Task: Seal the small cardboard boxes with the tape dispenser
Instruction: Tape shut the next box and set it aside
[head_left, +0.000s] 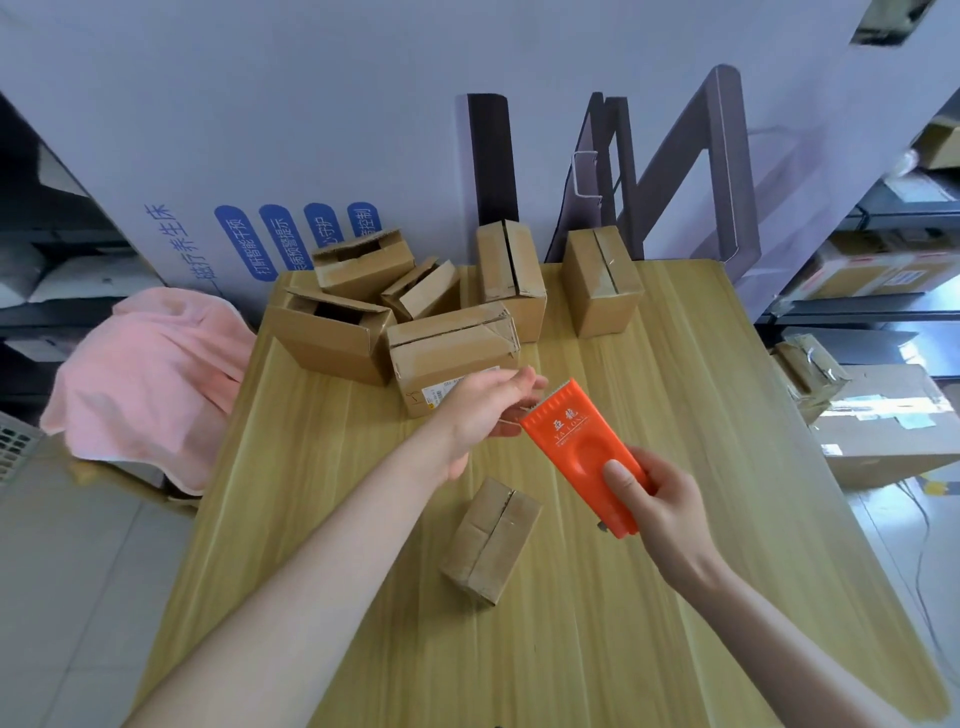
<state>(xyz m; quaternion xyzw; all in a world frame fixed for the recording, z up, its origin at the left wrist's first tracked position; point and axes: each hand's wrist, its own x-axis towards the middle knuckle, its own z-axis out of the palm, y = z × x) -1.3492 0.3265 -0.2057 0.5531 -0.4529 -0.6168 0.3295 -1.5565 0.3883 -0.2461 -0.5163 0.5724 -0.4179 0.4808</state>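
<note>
Both bare forearms stretched out over the pale wood-grain surface (675, 597), and between them, closest to me of all the task's things, lay the small brown cardboard box (491, 545) with its flaps folded shut. A dark seam ran down the middle of its top face, and it looked to me not yet taped.

My right hand (660, 499) held the flat orange plastic tape dispenser (576, 447) up off the surface. The thumb (621, 480) pressed on its face and the other fingers wrapped behind it. Its toothed mouth pointed away from me and to the left.

My left hand (478, 415) met that mouth, fingers (519, 382) loosely extended above it and the thumb below. Whether they pinched a tape end, I could not tell, since no tape showed.

Everything turned on one relation. The box sat below the hands and back toward me, on my side of the dispenser's mouth, with its long axis and seam running away from me and leaning slightly right. The heel of the left hand was nearer to it than the right hand. By my reckoning, both hands had to drop and draw back before the tape could follow that seam.

Behind the hands, a cluster of larger brown cartons (452, 358) stood at the far end of the surface, some with their flaps open.
</note>
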